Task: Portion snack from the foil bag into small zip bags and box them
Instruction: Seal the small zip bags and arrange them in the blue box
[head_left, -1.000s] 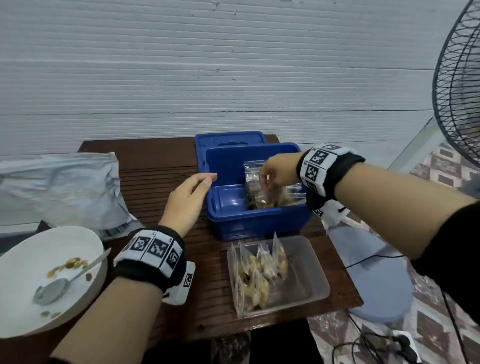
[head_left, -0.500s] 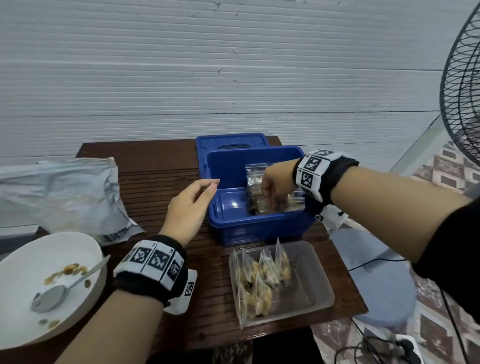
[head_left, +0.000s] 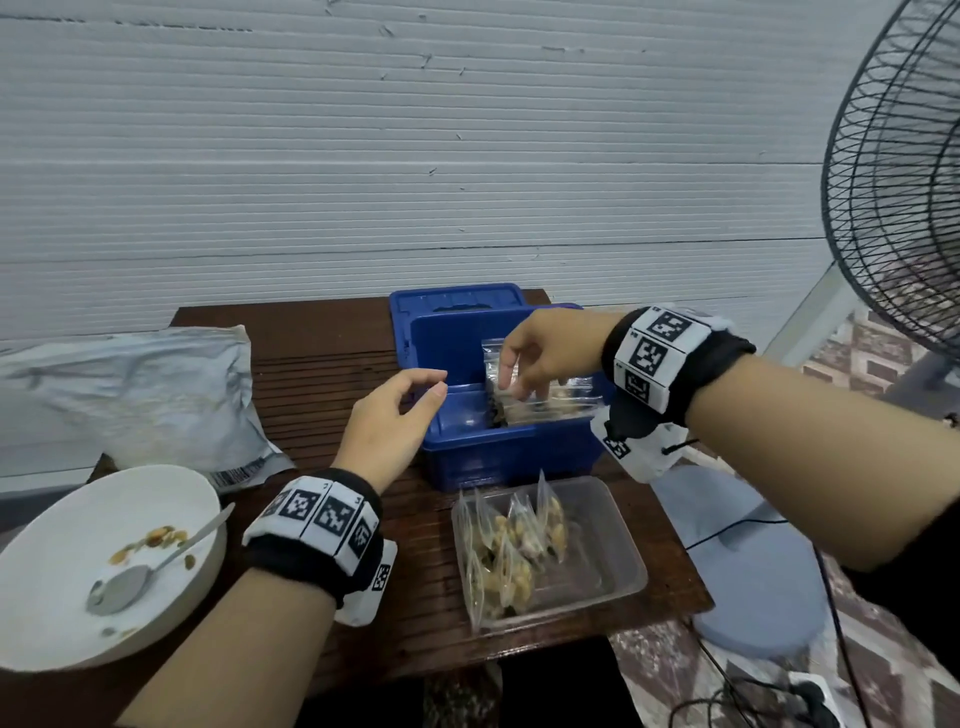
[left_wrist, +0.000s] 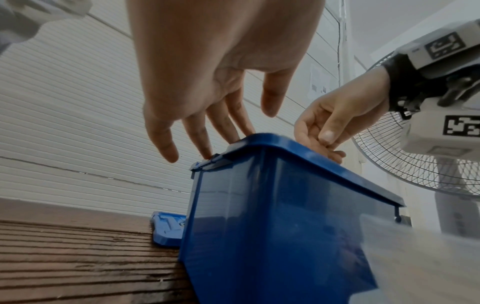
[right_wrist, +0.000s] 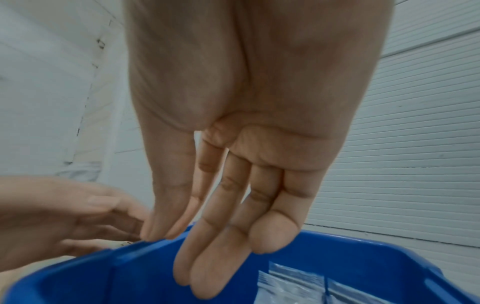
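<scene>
Right hand (head_left: 545, 356): fingers straight and empty, lifted above the zip bags (head_left: 540, 397) it gripped a second ago.
Left hand (head_left: 389, 423): relaxed, spread, holding nothing; unchanged by the rim.
Blue box (head_left: 498, 452): frame centre, bags standing inside.
Clear tray (head_left: 618, 561): lower centre, filled bags.
Foil bag (head_left: 130, 395): left edge.
</scene>
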